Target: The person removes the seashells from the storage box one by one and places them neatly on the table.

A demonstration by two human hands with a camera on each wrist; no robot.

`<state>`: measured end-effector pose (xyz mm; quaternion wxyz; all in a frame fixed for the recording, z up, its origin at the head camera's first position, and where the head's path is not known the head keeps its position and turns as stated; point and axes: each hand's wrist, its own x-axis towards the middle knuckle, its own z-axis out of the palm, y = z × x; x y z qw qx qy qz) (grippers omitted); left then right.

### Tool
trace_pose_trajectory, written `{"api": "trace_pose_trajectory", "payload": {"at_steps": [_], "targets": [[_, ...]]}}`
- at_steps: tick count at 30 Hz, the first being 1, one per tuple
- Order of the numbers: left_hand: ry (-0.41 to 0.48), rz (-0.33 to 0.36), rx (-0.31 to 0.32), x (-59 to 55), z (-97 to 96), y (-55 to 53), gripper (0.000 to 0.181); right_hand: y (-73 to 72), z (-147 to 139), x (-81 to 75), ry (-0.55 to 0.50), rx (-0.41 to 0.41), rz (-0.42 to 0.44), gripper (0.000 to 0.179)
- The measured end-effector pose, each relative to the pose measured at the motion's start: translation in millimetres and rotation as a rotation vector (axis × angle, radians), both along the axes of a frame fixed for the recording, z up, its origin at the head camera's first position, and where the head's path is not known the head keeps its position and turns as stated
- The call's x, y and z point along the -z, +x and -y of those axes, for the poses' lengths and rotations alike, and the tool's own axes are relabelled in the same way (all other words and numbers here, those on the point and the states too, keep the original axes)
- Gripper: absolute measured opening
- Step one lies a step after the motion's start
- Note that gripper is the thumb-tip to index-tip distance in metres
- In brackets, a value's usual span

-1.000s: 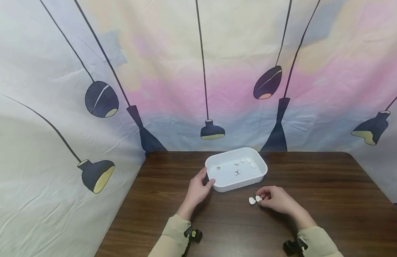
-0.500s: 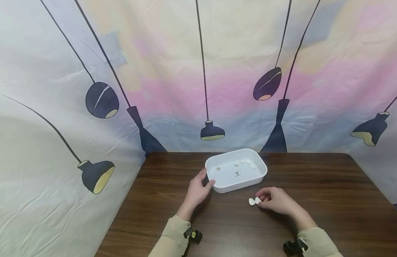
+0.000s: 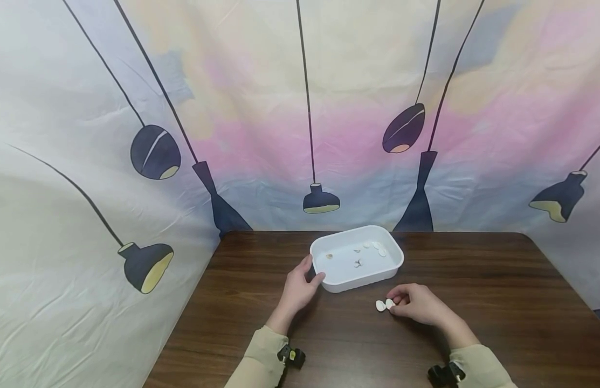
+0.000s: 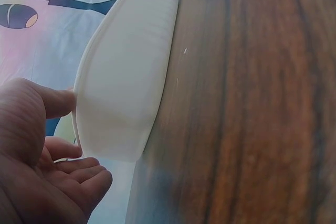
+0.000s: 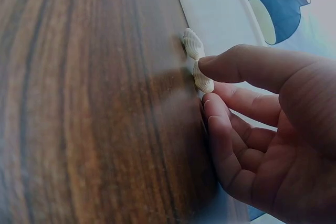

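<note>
My right hand [image 3: 418, 304] is low over the table, its thumb and forefinger pinching a small white seashell [image 5: 202, 80]. A second white seashell [image 3: 380, 306] lies against it on the left; the right wrist view shows ribs on both. My left hand [image 3: 298, 285] holds the left end of a white tray [image 3: 360, 283], thumb and fingers at its rim [image 4: 79, 77]. Inside the tray are several small shells, with a whitish group of shells [image 3: 379, 248] at the right and a brownish shell [image 3: 329, 256] at the left.
The dark wood table [image 3: 474, 269] ends behind the tray at a hanging cloth [image 3: 261, 134] printed with lamps. A small black device [image 3: 291, 355] is strapped to the left wrist, and another black device [image 3: 445, 373] to the right.
The pinched shell has shifted slightly toward the near side, coming level with the shell beside it. The left hand and the tray stay in place.
</note>
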<state>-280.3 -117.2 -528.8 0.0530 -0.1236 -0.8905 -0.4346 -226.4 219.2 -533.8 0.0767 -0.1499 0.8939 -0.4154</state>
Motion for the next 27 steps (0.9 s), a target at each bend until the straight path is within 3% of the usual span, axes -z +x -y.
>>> {"api": "trace_pose_trajectory", "payload": {"at_steps": [10, 15, 19, 23, 27], "targets": [[-0.009, 0.007, 0.003, 6.8, 6.5, -1.5, 0.066, -2.9, 4, 3.0, -0.023, -0.027, 0.036, 0.027], [-0.033, -0.002, -0.017, -5.7, 13.0, -3.7, 0.066, -7.4, 10, -11.9, -0.062, -0.047, 0.074, 0.036], [-0.022, -0.018, 0.008, -15.3, -5.5, -6.5, 0.066, -5.3, -2, -25.5, -0.04, 0.014, 0.081, 0.043], [-0.006, 0.013, 0.013, -8.5, -14.7, -0.3, 0.068, 0.2, -12, -22.2, -0.051, 0.043, 0.101, 0.047], [-0.003, 0.027, -0.001, -4.3, -8.4, 3.0, 0.072, 1.9, -16, -20.7, -0.075, 0.047, 0.118, 0.045]]}}
